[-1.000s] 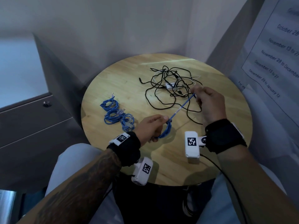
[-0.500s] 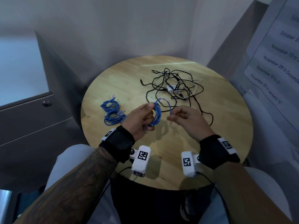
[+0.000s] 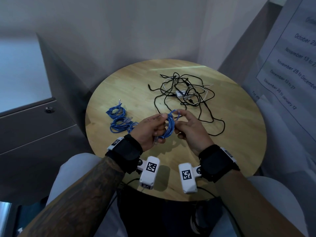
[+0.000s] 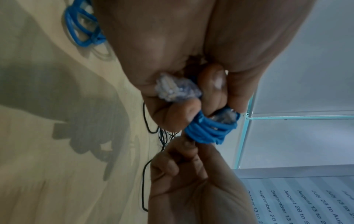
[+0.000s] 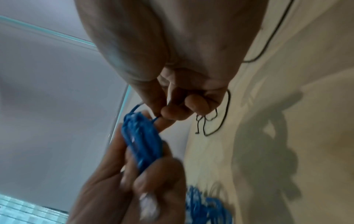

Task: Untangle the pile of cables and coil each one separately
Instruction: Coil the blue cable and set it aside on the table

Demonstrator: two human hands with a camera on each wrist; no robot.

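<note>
Head view: a person sits at a round wooden table (image 3: 230,151). Both hands are raised together above its near middle. The left hand (image 3: 150,130) grips a small coil of blue cable (image 3: 169,125), fingers curled round the loops. The right hand (image 3: 189,127), touching the coil's right side, pinches the cable's free end at the top of the coil. Two finished blue coils (image 3: 119,120) lie on the table to the left. A tangled pile of black and white cables (image 3: 184,94) lies on the far right of the table.

Left wrist view: the left hand's fingers (image 4: 184,112) wrap the blue coil (image 4: 208,131); a clear plug (image 4: 176,89) sits against the palm.

Right wrist view: thumb and fingertip (image 5: 172,115) nip the thin blue end beside the coil (image 5: 141,141)
</note>
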